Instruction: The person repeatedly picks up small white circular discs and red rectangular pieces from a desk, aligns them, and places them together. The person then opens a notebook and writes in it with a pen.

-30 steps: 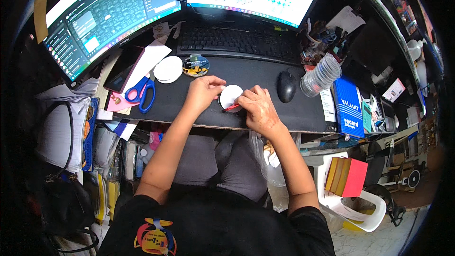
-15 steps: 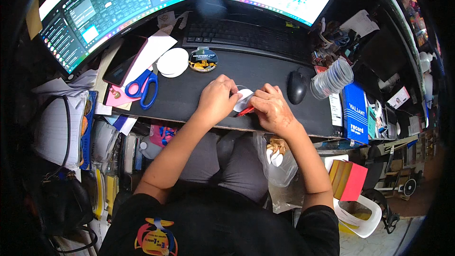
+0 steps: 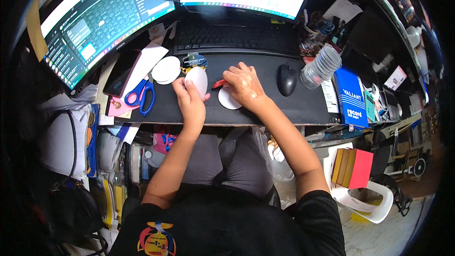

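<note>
A thin white disc [image 3: 198, 82] is pinched between the thumb and fingers of my left hand [image 3: 190, 102], raised over the black desktop. My right hand [image 3: 244, 85] is closed around a small red tool [image 3: 219, 84] that pokes out past the thumb side; its exact kind is hidden. Under that hand, partly covered, another white disc [image 3: 228, 99] lies on the desk. Behind my left hand sits a round printed badge [image 3: 192, 60] in black and gold, half hidden by the held disc. Just left of it, a few white discs [image 3: 165, 70] are stacked.
Blue scissors [image 3: 143, 96] and a phone [image 3: 122, 72] lie at left. A keyboard [image 3: 232, 38] stands below two monitors. At right are a black mouse [image 3: 286, 79], a stack of clear round pieces [image 3: 321, 67] and a blue record book [image 3: 351, 96].
My hands have moved apart. The left has gone left and lifted a white disc, while the right, with the red tool, has shifted slightly left over another disc.
</note>
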Demonstrator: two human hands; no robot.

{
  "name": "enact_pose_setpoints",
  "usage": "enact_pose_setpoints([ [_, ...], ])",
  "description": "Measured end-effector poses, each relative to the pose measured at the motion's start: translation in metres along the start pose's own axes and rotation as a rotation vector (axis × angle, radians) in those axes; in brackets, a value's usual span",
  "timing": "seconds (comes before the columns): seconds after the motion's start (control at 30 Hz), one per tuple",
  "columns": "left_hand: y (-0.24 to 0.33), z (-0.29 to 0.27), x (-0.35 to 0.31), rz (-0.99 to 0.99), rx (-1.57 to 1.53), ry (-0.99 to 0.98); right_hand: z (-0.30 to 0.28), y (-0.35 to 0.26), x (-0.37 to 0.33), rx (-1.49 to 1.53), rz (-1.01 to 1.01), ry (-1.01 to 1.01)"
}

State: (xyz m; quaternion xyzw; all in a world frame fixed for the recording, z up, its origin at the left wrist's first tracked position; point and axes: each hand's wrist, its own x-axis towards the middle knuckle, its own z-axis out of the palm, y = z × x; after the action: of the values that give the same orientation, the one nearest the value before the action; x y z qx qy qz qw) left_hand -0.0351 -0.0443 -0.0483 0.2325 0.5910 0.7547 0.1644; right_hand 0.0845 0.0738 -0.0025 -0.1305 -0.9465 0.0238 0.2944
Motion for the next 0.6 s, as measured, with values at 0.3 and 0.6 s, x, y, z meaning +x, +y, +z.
enact_pose_setpoints([
  [0.3,0.008,0.005,-0.012,-0.253,-0.311,-0.132,-0.04,-0.019,-0.043,0.056,0.021,-0.111],
  [0.6,-0.012,0.007,-0.014,-0.158,-0.274,-0.06,-0.007,-0.002,-0.012,0.031,-0.001,-0.027],
])
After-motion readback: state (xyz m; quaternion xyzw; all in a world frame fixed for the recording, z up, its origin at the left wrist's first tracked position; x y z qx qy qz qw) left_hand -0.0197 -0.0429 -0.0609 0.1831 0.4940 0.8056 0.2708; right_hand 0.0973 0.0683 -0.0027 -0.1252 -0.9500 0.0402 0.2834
